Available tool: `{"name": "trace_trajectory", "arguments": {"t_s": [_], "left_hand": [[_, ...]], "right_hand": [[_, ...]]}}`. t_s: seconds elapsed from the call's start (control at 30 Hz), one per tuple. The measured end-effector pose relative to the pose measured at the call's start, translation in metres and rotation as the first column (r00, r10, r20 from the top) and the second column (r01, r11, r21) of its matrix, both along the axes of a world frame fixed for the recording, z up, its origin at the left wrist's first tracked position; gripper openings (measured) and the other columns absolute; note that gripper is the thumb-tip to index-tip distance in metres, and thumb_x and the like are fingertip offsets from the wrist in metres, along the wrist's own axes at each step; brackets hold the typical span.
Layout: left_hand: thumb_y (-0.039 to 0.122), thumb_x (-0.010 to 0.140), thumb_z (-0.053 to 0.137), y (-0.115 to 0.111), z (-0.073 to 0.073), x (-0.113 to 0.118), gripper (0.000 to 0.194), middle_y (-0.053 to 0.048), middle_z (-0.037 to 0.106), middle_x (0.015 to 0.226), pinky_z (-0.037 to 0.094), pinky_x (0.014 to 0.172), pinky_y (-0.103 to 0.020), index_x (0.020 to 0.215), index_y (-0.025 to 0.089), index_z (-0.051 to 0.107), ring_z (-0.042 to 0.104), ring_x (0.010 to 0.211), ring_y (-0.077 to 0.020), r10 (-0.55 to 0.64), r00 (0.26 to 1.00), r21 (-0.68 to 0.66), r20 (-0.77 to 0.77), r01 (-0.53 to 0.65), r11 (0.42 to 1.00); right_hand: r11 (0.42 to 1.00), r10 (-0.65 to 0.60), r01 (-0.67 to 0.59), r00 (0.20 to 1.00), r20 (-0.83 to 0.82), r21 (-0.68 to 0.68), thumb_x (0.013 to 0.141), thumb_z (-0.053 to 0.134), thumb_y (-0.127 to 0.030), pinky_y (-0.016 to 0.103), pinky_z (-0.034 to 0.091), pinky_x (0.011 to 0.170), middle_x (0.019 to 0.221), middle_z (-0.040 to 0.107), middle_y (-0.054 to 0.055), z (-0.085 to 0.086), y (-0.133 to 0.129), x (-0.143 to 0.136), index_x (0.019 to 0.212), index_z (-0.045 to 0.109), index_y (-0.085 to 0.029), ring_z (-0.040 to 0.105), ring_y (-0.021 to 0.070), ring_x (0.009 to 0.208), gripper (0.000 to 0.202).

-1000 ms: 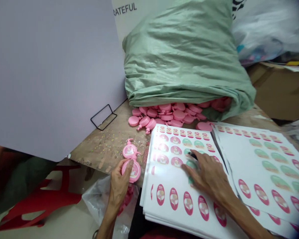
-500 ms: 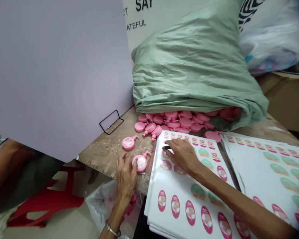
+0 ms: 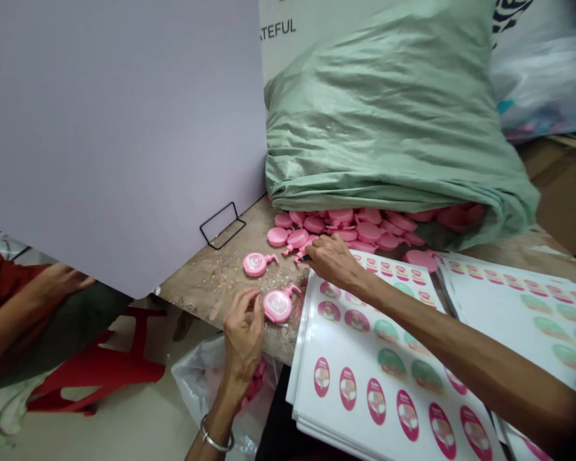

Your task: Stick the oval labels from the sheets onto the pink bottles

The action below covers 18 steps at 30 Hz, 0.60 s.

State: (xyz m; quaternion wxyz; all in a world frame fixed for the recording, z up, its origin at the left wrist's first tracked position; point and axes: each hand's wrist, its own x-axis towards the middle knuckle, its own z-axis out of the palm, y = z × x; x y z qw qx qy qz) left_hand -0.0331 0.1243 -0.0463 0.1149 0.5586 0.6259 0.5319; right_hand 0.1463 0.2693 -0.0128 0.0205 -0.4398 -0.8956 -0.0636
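My left hand (image 3: 244,326), with a bangle on its wrist, rests beside a pink round bottle (image 3: 278,306) with a spout and a label; its fingers are apart and hold nothing. Above it lies a second labelled pink bottle (image 3: 256,264). My right hand (image 3: 333,257) is closed on a small dark tool (image 3: 306,258) over the top left corner of the sticker sheets (image 3: 336,410), next to the pile of pink bottles (image 3: 367,232). Pink and green stickers cover the sheets, with some gaps.
A green cloth sack (image 3: 388,128) spills the bottles. More sticker sheets (image 3: 504,307) lie at the right. A large pale board (image 3: 125,128) and a black wire stand (image 3: 223,226) are at the left. Below are a plastic bag (image 3: 196,378), a red stool (image 3: 100,378) and another person's arm (image 3: 24,307).
My right hand has moved from the stickers up and left toward the pink bottles, tool still held. My left hand has come off the near bottle. The view has shifted slightly.
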Motion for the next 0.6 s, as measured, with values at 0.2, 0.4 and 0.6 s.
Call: {"name": "trace_trajectory", "arguments": {"t_s": [0.2, 0.4, 0.6], "left_hand": [[0.021, 0.090, 0.051, 0.000, 0.002, 0.015, 0.016, -0.007, 0.068, 0.097, 0.047, 0.085, -0.031, 0.093, 0.019, 0.067, 0.063, 0.094, -0.0200, -0.123, 0.987, -0.013, 0.102, 0.125, 0.992], [0.024, 0.090, 0.052, -0.015, -0.006, 0.001, 0.017, -0.007, 0.069, 0.091, 0.047, 0.083, -0.032, 0.089, 0.019, 0.068, 0.063, 0.089, -0.0201, -0.061, 0.989, -0.075, 0.136, 0.072, 0.995], [0.027, 0.084, 0.061, -0.003, 0.009, -0.005, 0.018, -0.009, 0.066, 0.107, 0.049, 0.088, -0.034, 0.098, 0.019, 0.068, 0.061, 0.102, -0.0221, -0.015, 0.982, -0.025, 0.190, 0.020, 1.000]], "right_hand": [[0.999, 0.007, -0.008, 1.000, -0.013, -0.031, 0.089, 0.045, -0.014, 0.038, 0.029, 0.081, 0.096, 0.069, 0.019, -0.032, 0.005, -0.025, 0.096, 0.067, -0.008, 0.058, 0.0285, 0.095, 0.024], [0.997, -0.026, 0.014, 0.989, -0.143, -0.082, 0.088, 0.043, -0.010, 0.037, 0.030, 0.081, 0.096, 0.068, 0.020, -0.034, 0.008, -0.030, 0.094, 0.066, -0.007, 0.058, 0.0278, 0.094, 0.024], [0.970, -0.139, 0.033, 0.888, -0.438, -0.241, 0.095, 0.038, -0.032, 0.026, 0.033, 0.061, 0.079, 0.064, 0.006, 0.023, -0.011, -0.013, 0.088, 0.061, -0.014, 0.055, 0.0151, 0.068, 0.030]]}}
